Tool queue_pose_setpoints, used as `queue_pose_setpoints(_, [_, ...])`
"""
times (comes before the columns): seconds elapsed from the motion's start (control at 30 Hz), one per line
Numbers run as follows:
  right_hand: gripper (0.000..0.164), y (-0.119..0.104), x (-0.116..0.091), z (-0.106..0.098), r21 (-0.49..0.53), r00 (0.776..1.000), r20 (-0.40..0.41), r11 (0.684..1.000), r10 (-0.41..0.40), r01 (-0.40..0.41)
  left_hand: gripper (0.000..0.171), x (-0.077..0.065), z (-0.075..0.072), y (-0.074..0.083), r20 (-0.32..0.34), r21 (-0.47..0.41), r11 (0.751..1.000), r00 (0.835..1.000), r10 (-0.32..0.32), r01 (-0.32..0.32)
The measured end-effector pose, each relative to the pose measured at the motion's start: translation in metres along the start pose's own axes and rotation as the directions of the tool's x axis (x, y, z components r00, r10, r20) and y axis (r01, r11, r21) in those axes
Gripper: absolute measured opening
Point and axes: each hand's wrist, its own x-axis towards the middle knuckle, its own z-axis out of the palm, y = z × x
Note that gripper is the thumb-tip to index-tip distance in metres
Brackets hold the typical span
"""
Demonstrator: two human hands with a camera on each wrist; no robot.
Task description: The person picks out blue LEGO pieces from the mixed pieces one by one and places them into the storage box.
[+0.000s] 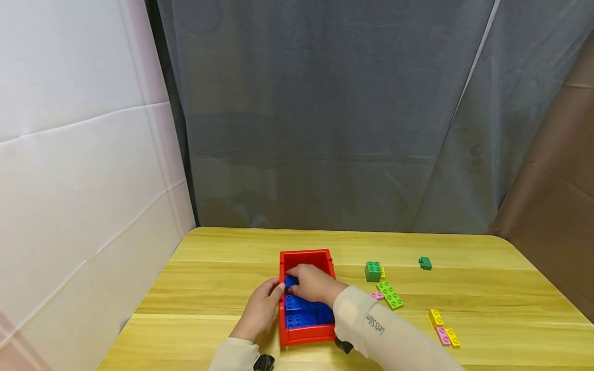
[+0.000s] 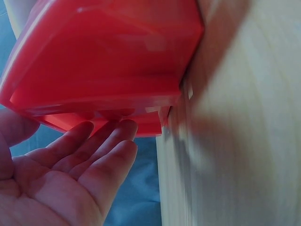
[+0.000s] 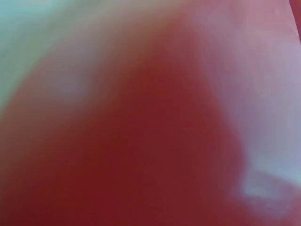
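Observation:
A red plastic bin stands on the wooden table, with several blue bricks packed in its near half. My right hand reaches into it from the right. Thumb and index finger pinch a blue brick by the left wall, beyond the packed ones. At the left side my left hand holds the bin's rim, thumb over the edge. The left wrist view shows that hand's fingers extended under the outer lip of the bin. The right wrist view is mostly a red blur.
Right of the bin lie a dark green brick, a light green brick and a pink brick. A small green piece is farther back. Nearer the front right are yellow bricks and a pink one. Grey cloth hangs behind the table.

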Motion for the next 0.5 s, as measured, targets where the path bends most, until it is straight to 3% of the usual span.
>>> queue_pose_setpoints(0.2, [0.041, 0.0005, -0.0003, 0.0003, 0.07, 1.0, 0.019, 0.997, 0.025, -0.026, 0.035, 0.0001, -0.0001, 0.0002, 0.001, 0.0, 1.0, 1.0, -0.002, 0.002])
queue_pose_setpoints(0.5, [0.041, -0.0003, -0.0007, 0.0, 0.091, 0.997, 0.049, 0.994, 0.056, -0.06, 0.036, 0.0003, -0.0009, 0.001, -0.002, 0.014, 1.0, 1.0, -0.017, 0.017])
